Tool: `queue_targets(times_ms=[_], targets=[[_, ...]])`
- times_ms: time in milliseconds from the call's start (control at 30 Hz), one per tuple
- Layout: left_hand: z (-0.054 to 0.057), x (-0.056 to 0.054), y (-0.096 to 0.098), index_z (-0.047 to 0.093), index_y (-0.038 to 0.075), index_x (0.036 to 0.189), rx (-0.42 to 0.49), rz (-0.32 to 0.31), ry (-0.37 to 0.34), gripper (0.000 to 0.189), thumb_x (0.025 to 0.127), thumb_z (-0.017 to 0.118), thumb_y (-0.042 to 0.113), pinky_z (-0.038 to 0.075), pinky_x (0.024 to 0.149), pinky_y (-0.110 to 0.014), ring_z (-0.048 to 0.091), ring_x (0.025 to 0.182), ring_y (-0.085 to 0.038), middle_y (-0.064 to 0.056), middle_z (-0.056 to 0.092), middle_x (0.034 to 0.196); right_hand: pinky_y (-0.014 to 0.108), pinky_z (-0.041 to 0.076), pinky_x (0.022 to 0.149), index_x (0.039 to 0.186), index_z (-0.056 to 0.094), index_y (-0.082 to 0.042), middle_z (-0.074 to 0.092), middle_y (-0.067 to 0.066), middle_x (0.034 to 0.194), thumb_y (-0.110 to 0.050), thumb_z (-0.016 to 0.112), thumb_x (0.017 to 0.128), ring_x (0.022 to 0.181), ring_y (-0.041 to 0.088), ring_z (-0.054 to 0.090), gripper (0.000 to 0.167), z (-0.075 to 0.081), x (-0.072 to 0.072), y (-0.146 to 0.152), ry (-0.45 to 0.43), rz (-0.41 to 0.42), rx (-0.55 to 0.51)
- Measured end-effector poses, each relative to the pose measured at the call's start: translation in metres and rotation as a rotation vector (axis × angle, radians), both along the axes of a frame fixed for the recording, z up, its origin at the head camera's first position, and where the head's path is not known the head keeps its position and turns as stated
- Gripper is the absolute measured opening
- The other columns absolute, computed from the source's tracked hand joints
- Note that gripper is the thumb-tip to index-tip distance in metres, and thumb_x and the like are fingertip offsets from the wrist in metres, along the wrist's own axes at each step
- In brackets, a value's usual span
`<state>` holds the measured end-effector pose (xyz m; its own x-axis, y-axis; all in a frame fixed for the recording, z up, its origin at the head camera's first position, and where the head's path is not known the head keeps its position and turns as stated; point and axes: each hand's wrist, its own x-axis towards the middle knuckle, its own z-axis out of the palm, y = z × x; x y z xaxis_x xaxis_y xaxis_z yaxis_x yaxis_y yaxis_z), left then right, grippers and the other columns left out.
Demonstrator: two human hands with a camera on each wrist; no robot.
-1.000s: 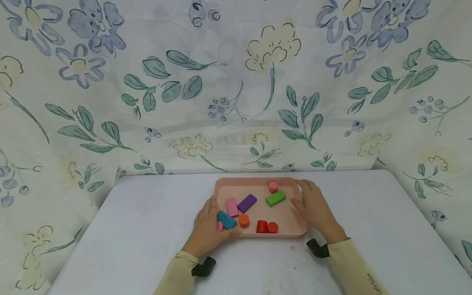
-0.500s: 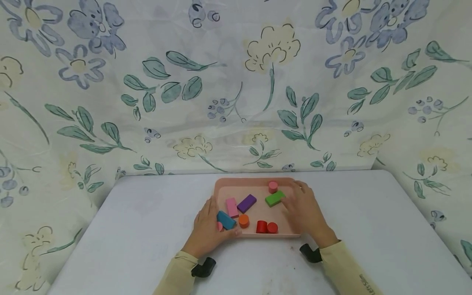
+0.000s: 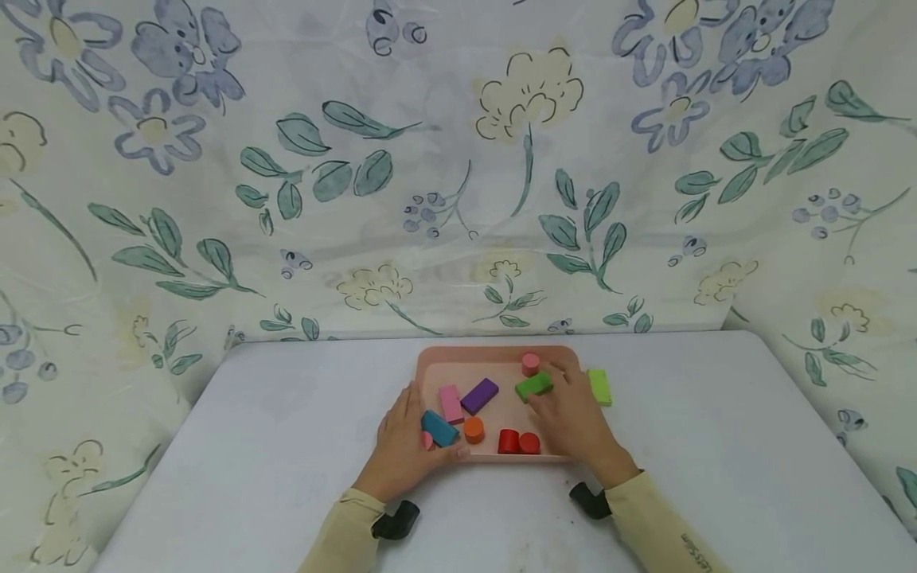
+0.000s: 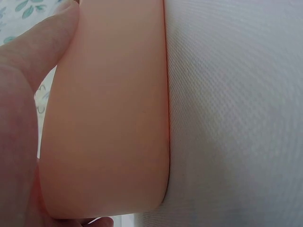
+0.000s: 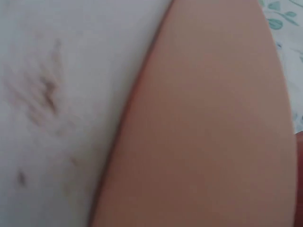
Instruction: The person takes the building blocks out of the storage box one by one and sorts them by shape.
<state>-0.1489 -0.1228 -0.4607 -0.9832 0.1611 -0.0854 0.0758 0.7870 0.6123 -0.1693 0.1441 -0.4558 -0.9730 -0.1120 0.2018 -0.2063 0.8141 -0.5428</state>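
In the head view, a shallow peach tray (image 3: 494, 458) stands on the table and holds several coloured blocks. My left hand (image 3: 404, 434) holds its near left corner, thumb along the front wall and fingers down the left side. The left wrist view shows that thumb (image 4: 45, 42) on the tray's wall (image 4: 106, 118). My right hand (image 3: 576, 414) reaches over the tray's right side and pinches a green rectangular block (image 3: 533, 387), thumb at its near edge and fingertips at its far edge. The right wrist view shows mostly the tray's outer wall (image 5: 203, 123).
Also in the tray lie a purple block (image 3: 480, 395), a pink block (image 3: 451, 403), a blue block (image 3: 440, 428), an orange cylinder (image 3: 474, 430), two red cylinders (image 3: 509, 441) and a coral cylinder (image 3: 530, 364). A lime block (image 3: 599, 387) lies on the table right of the tray.
My right hand has moved left from the tray's right edge to the green block, uncovering the lime block outside. My left hand and the tray have stayed in place.
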Motion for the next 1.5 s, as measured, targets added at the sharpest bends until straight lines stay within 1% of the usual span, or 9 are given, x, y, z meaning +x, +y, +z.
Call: queue_targets(times_ms=[67,167,433,633,800,900,1200,1333,1500], targets=[[0.0,0.0,0.0,0.011,-0.002,0.16,0.002,0.001,-0.001,0.126,0.076,0.077,0.065,0.012,0.118,-0.066,0.017,0.148,-0.045,-0.025,0.014,0.164,0.047,0.049,0.102,0.143,0.051,0.0,0.045,0.016,0.143,-0.024,0.071,0.095,0.127,0.036,0.05,0.057,-0.001,0.001,-0.002,-0.021,-0.003,0.013],[0.0,0.0,0.0,0.011,-0.001,0.16,-0.003,0.001,0.001,0.126,0.076,0.077,0.065,0.012,0.118,-0.065,0.018,0.148,-0.045,-0.024,0.014,0.164,0.047,0.047,0.104,0.144,0.049,0.001,0.046,0.016,0.142,-0.026,0.07,0.096,0.13,0.035,0.049,0.059,-0.003,0.001,-0.003,-0.027,0.002,0.032],[-0.001,-0.001,0.0,0.01,-0.001,0.16,-0.006,0.002,0.003,0.126,0.076,0.077,0.066,0.012,0.118,-0.065,0.019,0.147,-0.045,-0.024,0.014,0.164,0.044,0.046,0.106,0.146,0.048,0.001,0.046,0.015,0.139,-0.025,0.071,0.095,0.129,0.031,0.049,0.062,-0.009,0.0,-0.003,-0.014,-0.001,0.054],[-0.001,-0.001,-0.001,0.007,-0.001,0.16,0.006,0.002,0.004,0.128,0.076,0.077,0.065,0.012,0.118,-0.065,0.019,0.147,-0.045,-0.025,0.015,0.164,0.047,0.047,0.104,0.151,0.042,0.0,0.044,0.019,0.141,-0.029,0.069,0.096,0.13,0.034,0.047,0.068,-0.01,0.001,-0.004,-0.077,-0.019,0.127],[0.0,-0.001,0.0,0.011,0.0,0.16,0.007,0.003,0.002,0.125,0.076,0.077,0.065,0.013,0.118,-0.065,0.019,0.147,-0.045,-0.024,0.014,0.164,0.049,0.048,0.103,0.148,0.048,-0.002,0.047,0.023,0.141,-0.031,0.068,0.096,0.131,0.037,0.044,0.063,-0.007,0.002,-0.005,-0.107,-0.005,0.216],[0.0,0.0,0.0,0.011,0.0,0.16,0.01,-0.001,0.001,0.125,0.076,0.077,0.065,0.012,0.118,-0.065,0.018,0.148,-0.044,-0.023,0.012,0.165,0.05,0.049,0.102,0.145,0.053,-0.004,0.05,0.023,0.139,-0.032,0.069,0.096,0.13,0.037,0.044,0.059,-0.006,0.003,-0.006,-0.113,-0.001,0.244],[0.0,0.0,-0.001,0.01,-0.001,0.16,0.011,-0.015,0.019,0.125,0.077,0.076,0.065,0.011,0.118,-0.065,0.016,0.149,-0.043,-0.023,0.012,0.165,0.049,0.049,0.102,0.137,0.058,-0.004,0.054,0.021,0.137,-0.027,0.07,0.095,0.127,0.036,0.05,0.05,-0.005,0.004,-0.006,-0.123,0.003,0.187],[0.0,0.0,-0.002,0.011,-0.001,0.16,0.007,-0.017,0.026,0.125,0.077,0.076,0.064,0.012,0.118,-0.064,0.017,0.149,-0.044,-0.023,0.013,0.165,0.048,0.049,0.102,0.136,0.057,-0.004,0.056,0.019,0.136,-0.027,0.073,0.093,0.125,0.034,0.053,0.051,-0.006,0.004,-0.006,-0.126,0.003,0.187],[0.0,0.0,-0.002,0.01,-0.001,0.16,0.007,-0.014,0.021,0.124,0.077,0.077,0.063,0.013,0.118,-0.064,0.016,0.149,-0.044,-0.023,0.012,0.165,0.046,0.049,0.102,0.136,0.055,-0.002,0.056,0.018,0.135,-0.025,0.075,0.092,0.121,0.032,0.053,0.054,-0.007,0.005,-0.006,-0.125,-0.006,0.193]])
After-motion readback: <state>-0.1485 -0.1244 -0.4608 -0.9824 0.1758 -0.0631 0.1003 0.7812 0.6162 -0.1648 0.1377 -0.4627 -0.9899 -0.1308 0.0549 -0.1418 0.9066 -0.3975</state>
